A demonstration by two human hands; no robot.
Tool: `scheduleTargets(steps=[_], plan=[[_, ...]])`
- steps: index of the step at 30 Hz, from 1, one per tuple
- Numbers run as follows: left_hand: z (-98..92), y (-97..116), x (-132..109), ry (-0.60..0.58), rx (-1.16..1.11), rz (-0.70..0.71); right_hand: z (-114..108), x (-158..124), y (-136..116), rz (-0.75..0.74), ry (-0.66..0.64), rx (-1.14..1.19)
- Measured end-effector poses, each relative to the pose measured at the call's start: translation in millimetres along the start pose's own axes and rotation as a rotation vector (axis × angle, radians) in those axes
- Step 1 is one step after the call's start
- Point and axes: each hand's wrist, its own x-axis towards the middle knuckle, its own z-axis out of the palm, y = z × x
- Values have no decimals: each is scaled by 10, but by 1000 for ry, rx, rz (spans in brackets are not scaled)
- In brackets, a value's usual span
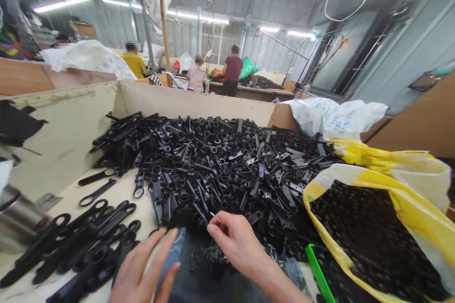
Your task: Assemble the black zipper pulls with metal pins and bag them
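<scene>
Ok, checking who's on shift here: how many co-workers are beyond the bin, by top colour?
Person in a yellow top: 1
Person in a pink top: 1
Person in a maroon top: 1
Person with top hidden behind a white sack: 1
Total: 4

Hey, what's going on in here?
A person's right hand pinches a thin piece above a heap of black plastic parts in a wooden bin. The open left hand is beside black strap-shaped pieces. A yellow-and-white sack of round black parts lies right. Co-workers stand beyond.
</scene>
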Motion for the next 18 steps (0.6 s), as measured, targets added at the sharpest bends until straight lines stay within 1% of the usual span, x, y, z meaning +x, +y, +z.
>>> scheduleTargets(steps=[1,2,3,5,6,7,8,9,10,12,13,14,15,18], plan=[[60,64,129,-41,8,43,-34,-74,20,-3,-27,32],[121,128,256,-60,7,124,-66,-144,40,-12,-58,62],[179,189,371,-96,-22,176,-102,-203,63,-26,-95,95],[277,289,547,-213,-155,265,-195,-268,128,-64,-145,134],[312,331,607,-299,-251,250,-254,-265,174,-76,-136,117],[336,370,652,-384,-351,181,-318,-236,229,-79,-103,79],[350,410,686,-463,-449,52,-382,-183,291,-72,-52,23],[354,453,715,-526,-549,-131,-438,-111,354,-55,4,-45],[350,500,740,-570,-663,-343,-481,-28,416,-34,49,-112],[324,606,781,-614,-965,-756,-507,142,514,7,76,-215],[303,661,794,-616,-1132,-923,-490,214,544,20,67,-264],[279,713,800,-610,-1282,-1052,-457,270,562,32,54,-309],[253,759,797,-594,-1402,-1145,-416,309,571,41,40,-345],[181,847,736,-552,-1586,-1330,-329,331,578,44,20,-388]])
